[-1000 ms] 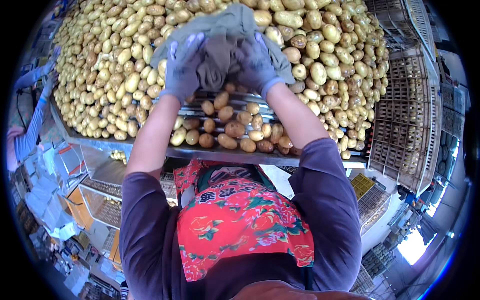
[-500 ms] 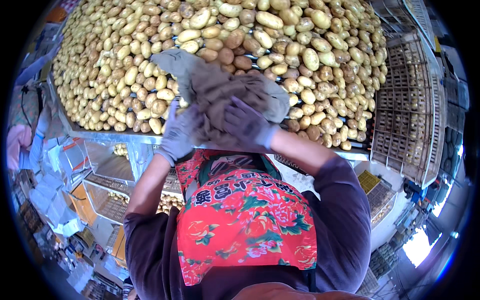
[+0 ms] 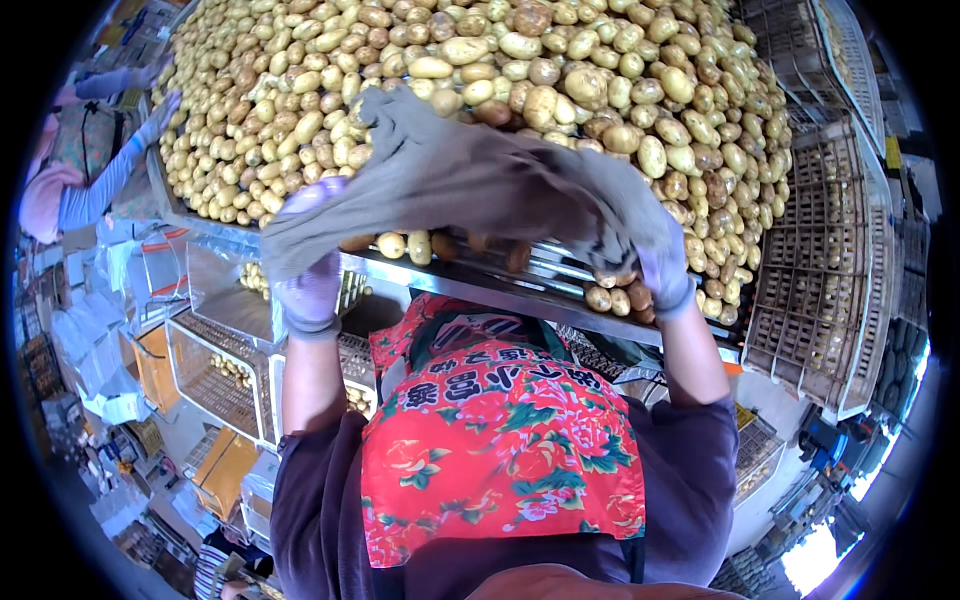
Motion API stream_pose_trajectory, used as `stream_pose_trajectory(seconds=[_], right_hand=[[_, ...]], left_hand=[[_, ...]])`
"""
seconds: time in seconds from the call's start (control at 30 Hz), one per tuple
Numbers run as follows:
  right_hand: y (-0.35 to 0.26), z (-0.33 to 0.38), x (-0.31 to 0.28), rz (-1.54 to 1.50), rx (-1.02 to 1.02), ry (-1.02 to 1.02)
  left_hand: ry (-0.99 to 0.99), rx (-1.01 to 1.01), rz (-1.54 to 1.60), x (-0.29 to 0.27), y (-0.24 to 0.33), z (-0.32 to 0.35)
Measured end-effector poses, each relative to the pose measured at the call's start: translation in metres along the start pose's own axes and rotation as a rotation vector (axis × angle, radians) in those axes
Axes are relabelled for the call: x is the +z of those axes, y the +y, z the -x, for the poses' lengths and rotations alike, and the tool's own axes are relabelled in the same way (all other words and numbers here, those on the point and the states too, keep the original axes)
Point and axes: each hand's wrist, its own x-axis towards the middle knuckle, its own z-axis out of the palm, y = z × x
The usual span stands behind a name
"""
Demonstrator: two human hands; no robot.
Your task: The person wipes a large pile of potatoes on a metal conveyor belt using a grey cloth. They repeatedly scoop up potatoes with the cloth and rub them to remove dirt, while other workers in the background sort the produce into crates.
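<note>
A grey-brown cloth (image 3: 450, 180) stretches between my two gloved hands, lifted over the near edge of a metal roller table (image 3: 560, 262) heaped with potatoes (image 3: 270, 120). My left hand (image 3: 312, 290), in a pale purple glove, is closed on the cloth's left end, which drapes over its fingers. At the right end, my right hand (image 3: 664, 268) grips the cloth beside a few potatoes near the table's edge. Bare rollers and some loose potatoes show beneath the cloth. Folds of cloth hide part of both hands' fingers.
Stacked plastic crates (image 3: 815, 270) stand against the table's right side. Below its left edge are crates holding potatoes (image 3: 225, 385) and an orange box (image 3: 222, 475). At the far left, another person's blue sleeve (image 3: 100, 190) reaches toward the potatoes.
The bunched cloth has been raised and spread out sideways. My left hand has moved left and my right hand right, uncovering rollers and potatoes at the near edge.
</note>
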Motion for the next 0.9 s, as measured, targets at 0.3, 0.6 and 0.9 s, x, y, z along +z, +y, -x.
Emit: stream_pose_trajectory(seconds=[0.3, 0.6, 0.9], right_hand=[[0.068, -0.119, 0.17, 1.132, -0.462, -0.593], [0.089, -0.12, 0.187, 1.091, -0.3, -0.204], [0.012, -0.107, 0.1, -0.217, -0.026, 0.272]], left_hand=[[-0.42, -0.13, -1.706, -0.025, -0.08, 0.027], [-0.5, -0.048, -1.747, -0.029, -0.123, 0.002], [-0.435, 0.048, -0.867, 0.01, -0.1, -0.093]])
